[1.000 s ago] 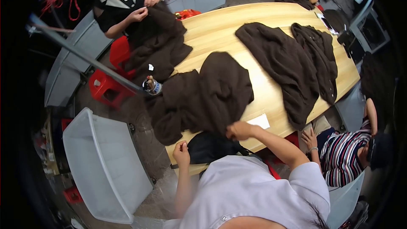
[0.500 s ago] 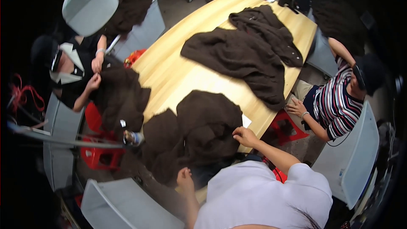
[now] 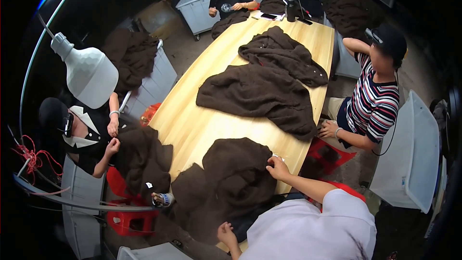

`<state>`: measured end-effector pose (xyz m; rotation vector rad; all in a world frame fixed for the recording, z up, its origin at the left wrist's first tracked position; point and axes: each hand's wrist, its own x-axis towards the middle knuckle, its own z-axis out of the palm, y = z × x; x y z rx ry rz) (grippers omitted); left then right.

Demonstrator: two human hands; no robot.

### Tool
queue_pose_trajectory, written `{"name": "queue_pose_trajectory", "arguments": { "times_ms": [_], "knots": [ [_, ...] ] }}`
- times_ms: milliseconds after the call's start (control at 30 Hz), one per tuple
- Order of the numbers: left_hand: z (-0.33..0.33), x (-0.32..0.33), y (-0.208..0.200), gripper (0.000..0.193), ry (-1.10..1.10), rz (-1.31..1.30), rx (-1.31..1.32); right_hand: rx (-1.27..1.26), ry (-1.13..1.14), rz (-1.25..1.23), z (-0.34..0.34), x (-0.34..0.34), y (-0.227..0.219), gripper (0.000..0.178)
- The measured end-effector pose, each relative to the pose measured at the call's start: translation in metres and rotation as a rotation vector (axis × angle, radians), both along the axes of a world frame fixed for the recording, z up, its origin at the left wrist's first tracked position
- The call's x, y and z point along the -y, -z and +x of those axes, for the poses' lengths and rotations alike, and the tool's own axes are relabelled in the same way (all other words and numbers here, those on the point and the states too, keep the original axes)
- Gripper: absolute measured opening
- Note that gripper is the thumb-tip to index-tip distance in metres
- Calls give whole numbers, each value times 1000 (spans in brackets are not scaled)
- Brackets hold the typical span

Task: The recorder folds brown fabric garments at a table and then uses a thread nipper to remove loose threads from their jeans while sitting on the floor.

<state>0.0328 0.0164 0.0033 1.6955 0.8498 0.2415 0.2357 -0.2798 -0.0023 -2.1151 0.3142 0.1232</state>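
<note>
A bunched dark brown knit garment lies at the near end of the pale wooden table, its lower folds hanging toward my lap. My right hand is at the garment's right edge, thumb and fingers pinched together; anything between them is too small to make out. A small white piece shows just beyond these fingertips. Lower and to the left, my left hand is raised beside the garment's hanging folds with its fingers curled together. What it may hold cannot be made out.
Another brown garment spreads across the table's middle. Co-workers sit at the left, right and far end; the left one fingers brown cloth. A white lamp bulb hangs upper left. Pale bins and red stools surround the table.
My view has tilted up, bringing the far co-worker more fully into sight. My right hand has moved farther up along the garment's right edge, and now covers most of the white piece.
</note>
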Motion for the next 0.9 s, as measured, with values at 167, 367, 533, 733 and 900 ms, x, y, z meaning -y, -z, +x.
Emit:
{"name": "queue_pose_trajectory", "arguments": {
  "times_ms": [167, 367, 533, 733, 900],
  "knots": [
    [-4, 0, 2, 11, 10, -4, 10, -44, -24, -24, -5, -2, 9, 33],
    [-12, -4, 10, 10, 41, 5, 14, -100, -55, 8, -17, -11, 7, 33],
    [-12, 4, 4, 11, 45, 9, -1, -97, -100, -8, -20, -14, 8, 32],
    [-9, 11, 0, 11, 38, 3, -6, -95, -112, -19, -18, -9, 8, 32],
    [-8, 11, -3, 11, 2, -5, -19, -59, -38, -25, -15, -12, -10, 37]
  ]
}}
